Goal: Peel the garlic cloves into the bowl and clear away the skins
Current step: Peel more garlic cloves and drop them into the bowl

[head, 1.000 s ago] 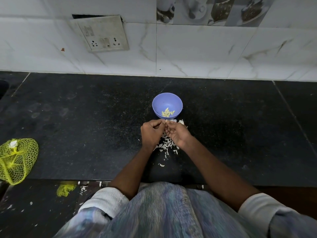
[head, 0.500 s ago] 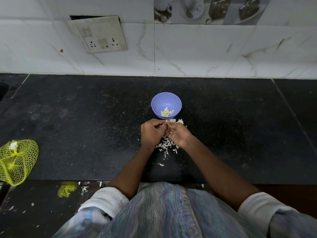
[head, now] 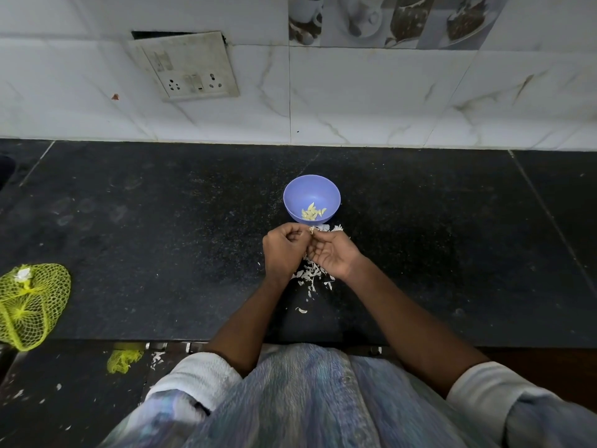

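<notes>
A small blue bowl [head: 295, 194] stands on the black counter with several peeled garlic cloves [head: 312, 212] inside. Just in front of it my left hand [head: 282, 250] and my right hand [head: 334, 255] meet, fingers curled, both pinching one small garlic clove [head: 312, 230] between their fingertips. White garlic skins [head: 311, 274] lie scattered on the counter under and behind my hands, and a few more skins [head: 329, 227] lie beside the bowl's base.
A yellow mesh bag [head: 30, 303] lies at the counter's left front edge. A torn yellow mesh scrap [head: 124, 360] and skin flakes lie on the floor below. A tiled wall with a socket plate [head: 187, 67] stands behind the counter.
My hands stay together at the same spot; the fingertips have shifted slightly and the clove now shows between them.
</notes>
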